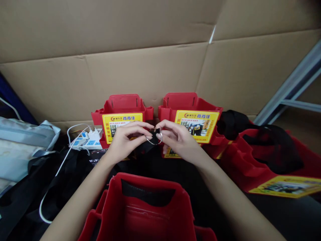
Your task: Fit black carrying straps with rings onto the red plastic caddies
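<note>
A thin silver metal ring (pixel 153 144) is held up between both hands, with the end of a black strap (pixel 155 134) at it. My left hand (pixel 125 139) is closed, thumb and fingertips pinching the ring's left side. From the right, my right hand (pixel 179 139) is closed on the strap and the ring's right side; whether the strap is threaded through the ring I cannot tell. Nearest to me, below the hands, stands an open red plastic tool box (pixel 155 180), with black webbing showing behind a slot in its far wall.
Two red boxes with yellow labels, one on the left (pixel 122 102) and one on the right (pixel 180 100), stand against a cardboard wall (pixel 150 73). Another red box (pixel 238 164) lies right. A power strip (pixel 94 142), phone (pixel 96 157), white cable (pixel 62 165) and black straps (pixel 27 201) lie left.
</note>
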### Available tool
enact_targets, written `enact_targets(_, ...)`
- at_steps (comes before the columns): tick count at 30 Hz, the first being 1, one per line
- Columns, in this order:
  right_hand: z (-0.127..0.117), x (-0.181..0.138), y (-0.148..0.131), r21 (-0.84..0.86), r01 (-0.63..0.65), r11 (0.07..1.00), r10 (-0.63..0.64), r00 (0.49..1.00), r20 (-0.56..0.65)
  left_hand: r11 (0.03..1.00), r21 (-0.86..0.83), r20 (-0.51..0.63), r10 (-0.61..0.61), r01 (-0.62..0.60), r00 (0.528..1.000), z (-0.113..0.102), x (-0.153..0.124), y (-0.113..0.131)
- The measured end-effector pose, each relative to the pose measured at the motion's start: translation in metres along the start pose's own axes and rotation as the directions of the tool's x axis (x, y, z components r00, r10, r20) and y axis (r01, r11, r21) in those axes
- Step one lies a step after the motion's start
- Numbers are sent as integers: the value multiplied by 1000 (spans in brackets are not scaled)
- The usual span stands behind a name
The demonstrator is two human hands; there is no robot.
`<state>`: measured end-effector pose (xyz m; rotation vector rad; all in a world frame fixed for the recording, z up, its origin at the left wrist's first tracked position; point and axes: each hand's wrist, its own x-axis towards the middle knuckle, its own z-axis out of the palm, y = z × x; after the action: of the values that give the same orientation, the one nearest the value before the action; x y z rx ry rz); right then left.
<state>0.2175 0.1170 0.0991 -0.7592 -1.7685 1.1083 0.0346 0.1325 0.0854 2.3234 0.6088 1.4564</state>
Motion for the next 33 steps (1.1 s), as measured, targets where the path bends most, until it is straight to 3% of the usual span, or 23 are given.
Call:
enact_targets(4, -1, 0, 0, 147, -28, 989, 45, 993, -113, 997, 20, 20, 71, -71, 997, -3, 0, -2)
enact_targets(7, -10, 1, 0, 124, -89, 988, 105, 986, -131, 993, 5, 86, 119, -120, 989, -6, 0, -1)
enact_targets(11, -26, 1, -4, 84, -142, 986, 160, 949, -271, 995, -29, 62, 95, -93, 994, -18, -1, 3)
enact_targets(22, -47, -10, -25, 276, 187, 943, -83, 934, -348, 997, -80, 172, -5, 19, 985, -24, 0, 11)
enact_targets(28, -48, -9, -26, 160, 246, 956, -162, 896, -413, 991, -108, 234, -52, 79, 971, -23, 0, 9)
enact_targets(33, -22, -9, -17, -68, 149, 986, -162, 955, -248, 994, -70, 277, -62, 84, 959, -19, 0, 11)
